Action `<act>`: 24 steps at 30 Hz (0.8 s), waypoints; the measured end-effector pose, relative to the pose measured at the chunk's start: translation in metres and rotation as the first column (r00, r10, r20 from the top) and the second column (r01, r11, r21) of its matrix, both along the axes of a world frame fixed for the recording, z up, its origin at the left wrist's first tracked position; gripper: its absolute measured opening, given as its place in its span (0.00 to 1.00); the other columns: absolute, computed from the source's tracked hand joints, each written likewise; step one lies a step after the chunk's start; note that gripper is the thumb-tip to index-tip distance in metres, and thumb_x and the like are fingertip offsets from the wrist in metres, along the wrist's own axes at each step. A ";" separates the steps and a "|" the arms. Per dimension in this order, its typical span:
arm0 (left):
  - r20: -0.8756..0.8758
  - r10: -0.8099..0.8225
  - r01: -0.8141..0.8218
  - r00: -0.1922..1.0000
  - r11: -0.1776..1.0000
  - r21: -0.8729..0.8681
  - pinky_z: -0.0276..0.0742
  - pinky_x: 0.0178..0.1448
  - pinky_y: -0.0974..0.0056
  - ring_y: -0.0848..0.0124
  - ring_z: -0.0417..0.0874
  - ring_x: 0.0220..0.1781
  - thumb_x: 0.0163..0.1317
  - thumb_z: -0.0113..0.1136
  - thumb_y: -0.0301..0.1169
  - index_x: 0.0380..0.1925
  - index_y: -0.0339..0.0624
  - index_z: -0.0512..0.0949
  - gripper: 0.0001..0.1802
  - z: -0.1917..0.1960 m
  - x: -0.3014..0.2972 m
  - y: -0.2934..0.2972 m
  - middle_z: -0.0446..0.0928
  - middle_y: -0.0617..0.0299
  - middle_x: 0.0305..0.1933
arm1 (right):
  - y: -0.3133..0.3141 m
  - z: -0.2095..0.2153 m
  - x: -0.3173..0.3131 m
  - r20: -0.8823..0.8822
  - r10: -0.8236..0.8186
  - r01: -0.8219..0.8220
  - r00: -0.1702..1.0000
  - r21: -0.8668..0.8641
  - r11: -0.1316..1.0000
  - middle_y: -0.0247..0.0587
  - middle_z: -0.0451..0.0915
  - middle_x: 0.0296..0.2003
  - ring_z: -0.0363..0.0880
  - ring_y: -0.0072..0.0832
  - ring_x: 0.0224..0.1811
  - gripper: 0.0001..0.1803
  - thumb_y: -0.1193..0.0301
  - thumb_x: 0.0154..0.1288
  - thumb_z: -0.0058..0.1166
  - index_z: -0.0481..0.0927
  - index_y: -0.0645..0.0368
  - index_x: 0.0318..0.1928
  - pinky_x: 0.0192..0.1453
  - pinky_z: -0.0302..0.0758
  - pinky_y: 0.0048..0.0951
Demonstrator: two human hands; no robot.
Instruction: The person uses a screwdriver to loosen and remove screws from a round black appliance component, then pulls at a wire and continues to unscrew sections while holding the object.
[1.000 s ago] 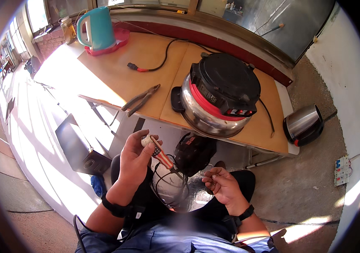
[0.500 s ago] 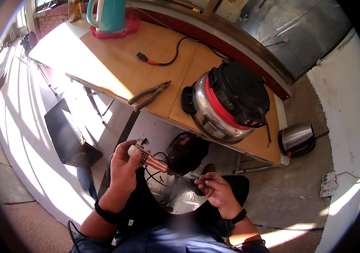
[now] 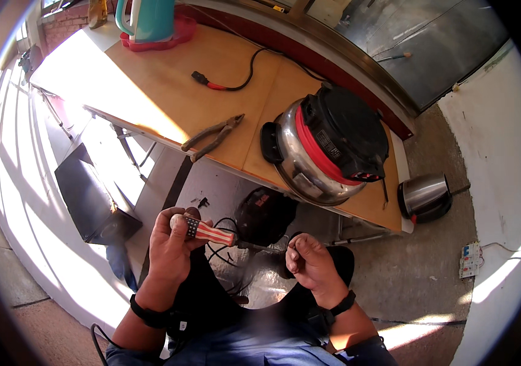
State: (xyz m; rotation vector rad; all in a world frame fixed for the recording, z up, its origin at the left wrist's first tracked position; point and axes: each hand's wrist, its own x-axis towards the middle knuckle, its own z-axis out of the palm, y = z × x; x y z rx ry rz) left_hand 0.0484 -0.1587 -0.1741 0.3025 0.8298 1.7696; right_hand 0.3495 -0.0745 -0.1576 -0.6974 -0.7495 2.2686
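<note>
My left hand (image 3: 172, 250) is closed around the pale end of a screwdriver (image 3: 211, 233), whose handle has red and white stripes and white dots on dark blue. Its thin shaft points right, toward my right hand (image 3: 314, 268). That hand is closed, fingers curled and thumb against them, beside the shaft's tip; whatever lies within the fingers is too small to make out. Both hands are above my lap, in front of the table (image 3: 150, 79). On the table, a pot-shaped silver appliance (image 3: 327, 146) with a red band and black top stands near pliers (image 3: 214, 137) lying with slightly parted jaws.
A black cord with a plug (image 3: 199, 78) lies across the tabletop. A teal jug (image 3: 152, 21) stands in a red tray (image 3: 184, 33). Right of the table is a steel kettle (image 3: 425, 194). A black box (image 3: 92, 198) and a dark rounded object (image 3: 266, 213) are on the floor.
The left hand has shifted slightly left with the screwdriver, whose handle now lies more level. My right hand has turned and curled its fingers more tightly. The whole view has shifted slightly.
</note>
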 end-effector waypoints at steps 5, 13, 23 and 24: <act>0.063 -0.057 0.053 0.996 0.997 0.063 0.89 0.56 0.52 0.51 0.85 0.58 0.80 0.50 0.35 0.57 0.36 0.66 0.15 -0.002 0.002 -0.006 0.78 0.49 0.56 | -0.002 0.028 -0.019 0.230 -0.171 0.148 0.958 0.115 0.982 0.37 0.84 0.38 0.86 0.29 0.38 0.09 0.69 0.74 0.60 0.82 0.59 0.50 0.43 0.82 0.28; 0.064 -0.115 0.109 0.991 0.990 0.095 0.86 0.61 0.52 0.50 0.84 0.62 0.80 0.50 0.35 0.58 0.36 0.66 0.16 0.013 0.017 -0.008 0.79 0.48 0.58 | 0.000 0.040 -0.005 0.133 -0.242 0.229 0.961 0.108 0.967 0.39 0.85 0.43 0.86 0.31 0.42 0.08 0.72 0.74 0.58 0.81 0.59 0.50 0.43 0.82 0.28; 0.054 -0.121 0.115 0.991 0.988 0.105 0.86 0.60 0.53 0.51 0.84 0.62 0.80 0.48 0.34 0.57 0.39 0.68 0.13 0.023 0.030 -0.006 0.80 0.50 0.54 | -0.003 0.043 0.003 -0.018 -0.294 0.293 0.956 0.148 0.945 0.35 0.80 0.40 0.81 0.27 0.40 0.04 0.74 0.73 0.59 0.80 0.56 0.45 0.39 0.75 0.23; 0.056 -0.120 0.114 0.991 0.988 0.100 0.86 0.60 0.53 0.50 0.84 0.62 0.81 0.48 0.34 0.57 0.39 0.68 0.13 0.024 0.032 -0.005 0.80 0.50 0.54 | -0.004 0.043 0.003 -0.014 -0.302 0.301 0.953 0.149 0.942 0.35 0.80 0.40 0.81 0.27 0.39 0.04 0.74 0.72 0.58 0.80 0.56 0.45 0.38 0.75 0.23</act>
